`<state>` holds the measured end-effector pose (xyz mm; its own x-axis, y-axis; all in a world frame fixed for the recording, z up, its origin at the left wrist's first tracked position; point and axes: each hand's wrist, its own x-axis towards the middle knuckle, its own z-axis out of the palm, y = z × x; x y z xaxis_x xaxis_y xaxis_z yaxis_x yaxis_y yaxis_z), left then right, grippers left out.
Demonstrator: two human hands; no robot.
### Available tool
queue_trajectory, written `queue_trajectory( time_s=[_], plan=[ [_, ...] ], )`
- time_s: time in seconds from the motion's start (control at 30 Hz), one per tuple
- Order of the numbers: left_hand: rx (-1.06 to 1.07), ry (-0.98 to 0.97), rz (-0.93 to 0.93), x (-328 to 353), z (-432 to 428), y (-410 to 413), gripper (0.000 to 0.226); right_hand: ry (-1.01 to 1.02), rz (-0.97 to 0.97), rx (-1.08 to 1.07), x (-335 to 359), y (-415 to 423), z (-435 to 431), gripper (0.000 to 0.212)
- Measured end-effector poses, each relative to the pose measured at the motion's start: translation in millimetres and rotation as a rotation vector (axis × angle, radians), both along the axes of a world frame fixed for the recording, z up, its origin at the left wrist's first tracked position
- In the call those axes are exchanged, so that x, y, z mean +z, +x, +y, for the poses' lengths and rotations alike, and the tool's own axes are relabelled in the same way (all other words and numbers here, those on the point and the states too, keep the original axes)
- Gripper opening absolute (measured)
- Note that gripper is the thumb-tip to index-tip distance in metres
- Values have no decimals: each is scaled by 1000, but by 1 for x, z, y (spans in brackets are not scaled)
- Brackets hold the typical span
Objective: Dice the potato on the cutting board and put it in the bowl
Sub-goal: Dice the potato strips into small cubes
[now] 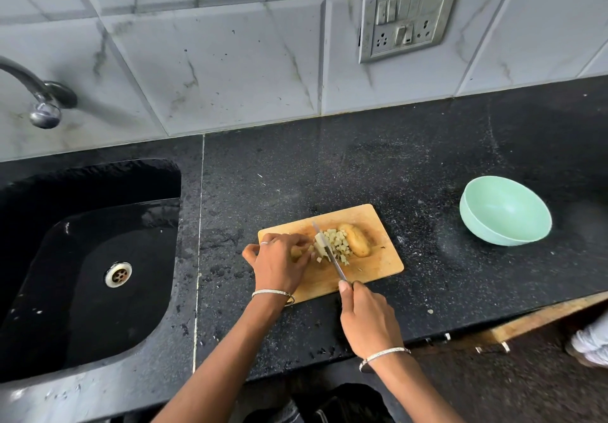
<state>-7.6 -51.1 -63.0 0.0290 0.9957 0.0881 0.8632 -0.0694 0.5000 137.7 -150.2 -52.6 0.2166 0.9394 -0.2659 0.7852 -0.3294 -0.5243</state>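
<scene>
A wooden cutting board (378,258) lies on the black counter. On it sits a heap of small potato cubes (339,241) and, to their right, an uncut potato half (357,240) with its skin up. My left hand (279,264) curls its fingers over a potato piece (297,253) at the board's left end, mostly hiding it. My right hand (368,317) grips the handle of a knife (327,251), whose blade stands in the potato just right of my left fingertips. A mint-green bowl (505,210) stands empty to the right of the board.
A black sink (82,258) with a steel drain lies to the left, under a tap (39,93). A tiled wall with a switch plate (408,17) rises behind. The counter's front edge runs just below my right wrist.
</scene>
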Motion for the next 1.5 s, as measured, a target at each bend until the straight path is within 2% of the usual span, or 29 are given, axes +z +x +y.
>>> queue_trajectory(
  time_s=[0.13,0.37,0.5,0.63,0.73,0.8,0.87,0.97,1.17,1.5],
  plan=[
    [-27,93,-16,2,-1,-2,20,-16,-20,44,-3,1,-1,38],
    [-32,26,83,-4,7,10,11,39,13,16,-6,7,-4,43],
    [23,24,6,0,13,6,10,84,21,-12,-7,9,-4,42],
    [110,8,-67,4,13,-9,22,30,33,54,-8,0,-5,40],
    [125,-59,-28,5,8,-21,25,-8,3,72,-9,-6,-5,39],
    [73,-121,34,4,2,-28,25,-12,-27,32,-7,-5,-7,40],
    [-12,-157,96,3,-4,-32,34,-8,-53,-4,-5,-2,-8,40],
    [-88,-125,157,2,-11,-29,45,1,-51,-17,-3,1,-10,42],
    [-14,-58,90,-3,-8,-21,29,9,-3,34,-1,2,-11,40],
    [-9,-11,4,-11,-8,-15,21,20,10,91,0,-14,-10,40]
  ],
)
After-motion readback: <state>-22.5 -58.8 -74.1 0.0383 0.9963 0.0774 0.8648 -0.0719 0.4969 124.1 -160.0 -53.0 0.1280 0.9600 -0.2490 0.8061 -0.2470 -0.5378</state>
